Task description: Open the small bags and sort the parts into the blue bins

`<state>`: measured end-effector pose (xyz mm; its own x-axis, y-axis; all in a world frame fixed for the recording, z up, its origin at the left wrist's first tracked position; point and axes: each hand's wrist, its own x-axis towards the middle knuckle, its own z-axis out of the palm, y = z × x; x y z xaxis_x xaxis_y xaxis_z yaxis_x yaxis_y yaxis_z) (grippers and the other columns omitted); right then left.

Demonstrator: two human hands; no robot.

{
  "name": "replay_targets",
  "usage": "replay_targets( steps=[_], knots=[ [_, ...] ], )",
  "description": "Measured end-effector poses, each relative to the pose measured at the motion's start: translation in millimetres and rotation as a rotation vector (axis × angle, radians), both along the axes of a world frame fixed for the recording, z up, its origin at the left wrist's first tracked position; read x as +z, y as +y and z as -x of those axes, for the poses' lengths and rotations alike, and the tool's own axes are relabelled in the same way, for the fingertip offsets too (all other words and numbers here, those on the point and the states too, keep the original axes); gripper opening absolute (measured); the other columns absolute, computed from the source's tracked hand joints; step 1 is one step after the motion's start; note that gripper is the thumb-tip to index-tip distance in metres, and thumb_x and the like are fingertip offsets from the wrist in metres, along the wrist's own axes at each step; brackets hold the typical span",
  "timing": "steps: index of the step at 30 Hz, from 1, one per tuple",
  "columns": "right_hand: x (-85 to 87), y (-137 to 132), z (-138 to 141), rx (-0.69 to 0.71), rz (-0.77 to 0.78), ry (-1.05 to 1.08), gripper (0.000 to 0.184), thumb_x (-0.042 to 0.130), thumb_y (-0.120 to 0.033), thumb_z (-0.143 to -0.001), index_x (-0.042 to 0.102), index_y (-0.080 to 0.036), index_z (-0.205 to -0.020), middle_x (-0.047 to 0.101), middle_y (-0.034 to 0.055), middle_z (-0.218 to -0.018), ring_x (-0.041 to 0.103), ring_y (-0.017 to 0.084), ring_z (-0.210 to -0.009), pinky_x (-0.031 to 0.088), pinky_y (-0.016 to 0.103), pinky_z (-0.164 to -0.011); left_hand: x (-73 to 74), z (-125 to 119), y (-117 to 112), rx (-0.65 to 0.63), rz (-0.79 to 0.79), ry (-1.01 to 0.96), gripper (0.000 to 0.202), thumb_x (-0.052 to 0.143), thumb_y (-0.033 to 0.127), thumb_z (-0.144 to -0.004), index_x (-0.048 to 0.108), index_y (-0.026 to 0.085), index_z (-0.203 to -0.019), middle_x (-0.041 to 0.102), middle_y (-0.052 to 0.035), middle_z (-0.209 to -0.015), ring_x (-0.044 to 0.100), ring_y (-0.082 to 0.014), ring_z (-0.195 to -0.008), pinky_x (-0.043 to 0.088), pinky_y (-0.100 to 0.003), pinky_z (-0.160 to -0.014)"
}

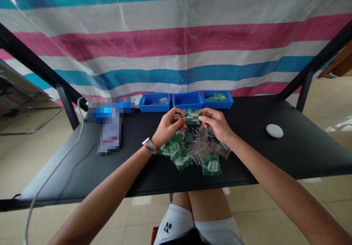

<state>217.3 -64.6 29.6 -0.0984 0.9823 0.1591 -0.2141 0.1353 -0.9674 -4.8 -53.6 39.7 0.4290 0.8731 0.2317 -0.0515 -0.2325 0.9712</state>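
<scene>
Between my two hands is a small green-tinted plastic bag [192, 116] with pale stick-like pieces inside. My left hand [172, 125] pinches its left edge, and a patterned band circles that wrist. The right edge is pinched by my right hand [216, 124]. Below them on the black table lies a pile: green bags [178, 151] of similar pale pieces on the left, clear bags [202, 149] with thin metal pins on the right. One green bag [211, 165] lies at the front of the pile. What exactly the pieces are is too small to tell.
Three blue bins stand along the back edge: the left bin [154, 107] holds a clear bag, the middle bin [187, 106] shows a bare floor, the right bin [217, 104] holds green bags. A white oval object [274, 130] sits right; a blurred item and cable [59, 155] are left.
</scene>
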Motion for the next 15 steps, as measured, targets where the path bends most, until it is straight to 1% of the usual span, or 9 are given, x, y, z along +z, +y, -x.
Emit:
replay_targets(
  steps=[3, 6, 8, 10, 12, 13, 15],
  knots=[
    [1.6, -1.6, 0.1, 0.043, -0.011, -0.016, 0.022, 0.086, -0.038, -0.077, 0.079, -0.023, -0.091, 0.059, -0.0078, -0.060, 0.051, 0.010, -0.045, 0.056, 0.030, -0.054, 0.3, 0.1, -0.1, 0.010, -0.008, 0.004, 0.039, 0.080, 0.048, -0.094, 0.053, 0.021, -0.105, 0.073, 0.0032, -0.071, 0.070, -0.0132, -0.050, 0.053, -0.021, -0.050],
    [2.4, -3.7, -0.1, 0.082, -0.022, -0.022, 0.025, 0.083, -0.045, -0.082, 0.080, -0.023, -0.095, 0.059, -0.0089, -0.054, 0.050, 0.010, -0.039, 0.061, 0.034, -0.057, -1.7, -0.1, 0.6, 0.032, -0.023, 0.031, 0.035, 0.073, 0.050, -0.100, 0.055, 0.021, -0.109, 0.065, 0.0068, -0.059, 0.066, -0.0125, -0.044, 0.049, -0.020, -0.047],
    [1.9, -4.0, -0.5, 0.074, -0.034, -0.023, 0.026, 0.081, -0.047, -0.085, 0.081, -0.024, -0.097, 0.060, -0.0082, -0.052, 0.052, 0.011, -0.038, 0.063, 0.035, -0.059, -3.9, -1.0, 0.9, 0.042, -0.023, 0.039, 0.035, 0.070, 0.051, -0.102, 0.057, 0.021, -0.111, 0.062, 0.0075, -0.055, 0.067, -0.0138, -0.044, 0.049, -0.020, -0.047],
    [0.9, -3.3, -0.9, 0.046, -0.041, -0.030, 0.027, 0.081, -0.049, -0.085, 0.080, -0.024, -0.095, 0.069, -0.0039, -0.060, 0.062, 0.014, -0.046, 0.064, 0.034, -0.060, -5.9, -2.3, 0.9, 0.035, -0.004, 0.006, 0.038, 0.072, 0.054, -0.100, 0.058, 0.020, -0.111, 0.069, 0.0035, -0.064, 0.074, -0.0164, -0.052, 0.057, -0.023, -0.053],
    [0.1, -2.2, -1.1, 0.019, -0.049, -0.040, 0.029, 0.083, -0.051, -0.084, 0.080, -0.023, -0.092, 0.077, 0.0013, -0.076, 0.073, 0.018, -0.060, 0.065, 0.035, -0.063, -7.0, -3.3, 1.0, 0.027, 0.016, -0.041, 0.042, 0.076, 0.054, -0.097, 0.059, 0.019, -0.112, 0.075, -0.0016, -0.080, 0.080, -0.0193, -0.064, 0.066, -0.029, -0.065],
    [0.0, -1.9, -1.2, 0.009, -0.057, -0.045, 0.030, 0.083, -0.052, -0.084, 0.080, -0.023, -0.092, 0.079, 0.0031, -0.082, 0.076, 0.020, -0.066, 0.066, 0.036, -0.065, -7.1, -3.5, 1.1, 0.030, 0.024, -0.059, 0.043, 0.077, 0.054, -0.096, 0.060, 0.018, -0.113, 0.076, -0.0032, -0.085, 0.082, -0.0205, -0.069, 0.068, -0.032, -0.070],
    [0.6, -2.1, -1.1, -0.007, -0.082, -0.060, 0.032, 0.081, -0.055, -0.086, 0.081, -0.023, -0.093, 0.080, 0.0051, -0.092, 0.079, 0.022, -0.075, 0.067, 0.038, -0.068, -6.7, -2.9, 1.5, 0.057, 0.035, -0.078, 0.043, 0.076, 0.053, -0.097, 0.062, 0.017, -0.116, 0.076, -0.0040, -0.090, 0.084, -0.0219, -0.077, 0.069, -0.033, -0.076]
  ],
)
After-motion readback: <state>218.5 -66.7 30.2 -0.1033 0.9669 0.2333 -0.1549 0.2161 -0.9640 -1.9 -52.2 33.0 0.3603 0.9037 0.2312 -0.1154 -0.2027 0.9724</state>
